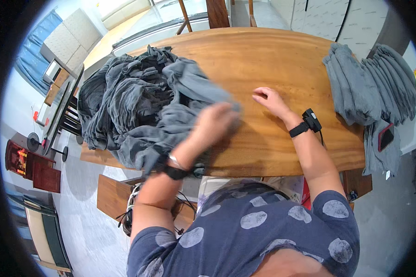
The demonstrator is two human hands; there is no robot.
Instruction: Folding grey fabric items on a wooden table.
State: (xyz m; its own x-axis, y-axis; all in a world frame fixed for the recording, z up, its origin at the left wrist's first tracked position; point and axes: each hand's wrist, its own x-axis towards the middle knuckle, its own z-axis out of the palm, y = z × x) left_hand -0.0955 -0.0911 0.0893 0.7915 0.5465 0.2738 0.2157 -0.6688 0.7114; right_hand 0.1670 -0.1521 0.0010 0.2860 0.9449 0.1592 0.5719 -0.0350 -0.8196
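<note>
A large heap of crumpled grey fabric [131,100] covers the left side of the wooden table [280,59]. My left hand [213,121], blurred by motion, is closed on a grey cloth [197,83] at the heap's right edge. That cloth runs back into the pile, and its lower part is hidden by my hand and forearm. Over the bare wood to the right is my right hand [272,100], holding nothing, with a gap between thumb and fingers. Black straps circle both wrists; the right one carries a small black device [312,120].
Folded grey cloths [353,86] stand stacked at the table's right end. Below them, a phone [386,137] lies on grey cloth hanging past the edge. A wooden stool [112,197] with cables [131,204] sits below left. Chair parts [217,14] show beyond the far edge.
</note>
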